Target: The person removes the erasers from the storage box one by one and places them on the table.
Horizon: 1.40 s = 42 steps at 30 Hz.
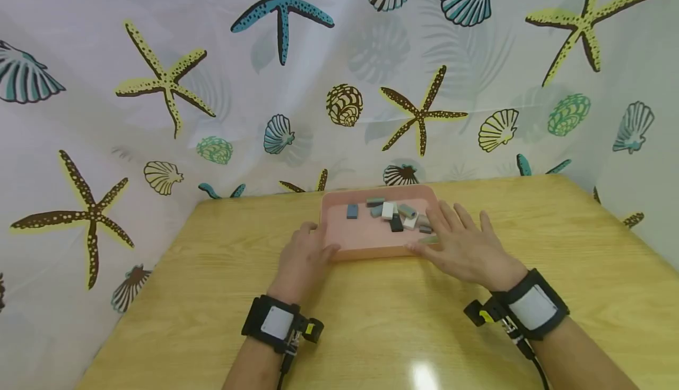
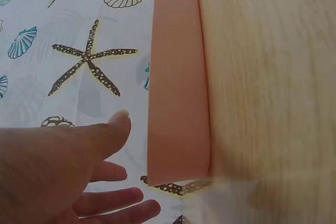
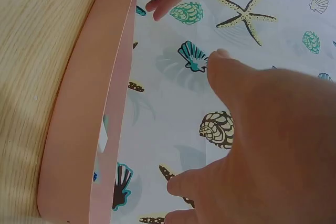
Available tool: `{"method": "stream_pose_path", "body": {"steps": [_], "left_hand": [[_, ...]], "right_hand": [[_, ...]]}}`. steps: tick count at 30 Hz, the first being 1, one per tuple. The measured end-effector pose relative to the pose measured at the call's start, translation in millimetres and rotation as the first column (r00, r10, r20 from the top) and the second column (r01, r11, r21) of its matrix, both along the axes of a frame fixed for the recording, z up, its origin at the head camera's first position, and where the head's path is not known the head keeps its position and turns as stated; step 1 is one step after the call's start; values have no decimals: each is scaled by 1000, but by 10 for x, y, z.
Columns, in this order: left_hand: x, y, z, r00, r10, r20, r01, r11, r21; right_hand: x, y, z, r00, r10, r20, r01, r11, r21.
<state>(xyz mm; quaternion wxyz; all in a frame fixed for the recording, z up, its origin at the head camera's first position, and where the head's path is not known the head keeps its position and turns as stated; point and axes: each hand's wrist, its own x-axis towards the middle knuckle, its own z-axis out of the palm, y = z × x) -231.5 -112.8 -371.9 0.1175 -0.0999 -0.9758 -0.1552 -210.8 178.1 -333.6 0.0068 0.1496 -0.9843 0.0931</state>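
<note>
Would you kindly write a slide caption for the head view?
Left hand and right hand flank a pink tray of small pieces on a wooden table.

Supporting surface: one table (image 1: 371,331), light yellow-brown with a wood-grain finish. Its far edge lies at 12 o'clock; the visible left edge runs from 11 towards 7 o'clock. A bright reflection (image 1: 424,375) shows on the top near 6 o'clock. Directly on the surface: one shallow pink tray (image 1: 373,253), rectangular with rounded corners, at 12 o'clock, near the far edge. Its long sides extend from 9 to 3 o'clock, parallel to the grain in both wrist views.
</note>
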Motion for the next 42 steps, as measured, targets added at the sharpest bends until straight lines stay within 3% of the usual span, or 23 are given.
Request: {"method": "stream_pose_path", "body": {"steps": [8,15,20,24,26,31,34,42], "left_hand": [[-55,-19,-144,995,59,-78,-59,998,3],[-71,13,-187,992,68,-103,-68,998,7],[-72,32,-184,992,88,-93,-89,996,-3],[-75,32,-184,991,96,-90,-98,995,-17],[-75,27,-176,991,99,-89,-101,995,-26],[-73,14,-165,992,100,-84,-102,995,-21],[-65,19,-155,992,98,-79,-99,995,-14],[-69,19,-152,991,121,-54,-123,992,-30]], "right_hand": [[-53,-30,19,999,4,-33,-3,999,49],[-149,-21,-67,986,15,-168,3,994,105],[-329,-11,-132,949,59,-310,-16,990,138],[-534,17,-149,911,170,-375,-96,973,210],[-633,26,-137,903,240,-356,-160,958,239],[-815,45,-109,917,328,-227,-269,929,256],[-882,53,-120,922,344,-179,-292,919,265],[-990,55,-228,907,392,-153,-337,894,295]]}}
